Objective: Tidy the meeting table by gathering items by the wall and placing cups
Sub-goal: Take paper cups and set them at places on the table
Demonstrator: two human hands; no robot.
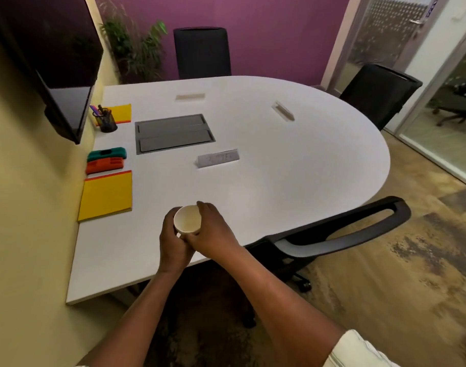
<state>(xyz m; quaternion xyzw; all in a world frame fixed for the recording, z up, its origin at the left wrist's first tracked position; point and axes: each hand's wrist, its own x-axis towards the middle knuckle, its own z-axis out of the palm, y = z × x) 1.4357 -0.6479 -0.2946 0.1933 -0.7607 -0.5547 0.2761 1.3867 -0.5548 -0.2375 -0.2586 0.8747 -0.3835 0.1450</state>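
A cream paper cup (pixel 187 219), open end toward me, is held over the near part of the white table (pixel 292 165). My left hand (pixel 172 241) wraps its left side and my right hand (pixel 213 230) wraps its right side. Whether it is one cup or a stack, I cannot tell. Along the left wall lie a yellow pad (pixel 106 196), an orange eraser (pixel 104 165), a green eraser (pixel 107 153), a mesh pen holder (pixel 106 120) and a second yellow pad (pixel 122 112).
Three name plates (pixel 218 158) (pixel 283 110) (pixel 190 97) stand on the table around a grey cable hatch (pixel 173 133). A wall screen (pixel 57 75) overhangs the left edge. Black chairs stand at the near right (pixel 332 234), far right (pixel 377 94) and far end (pixel 202 53).
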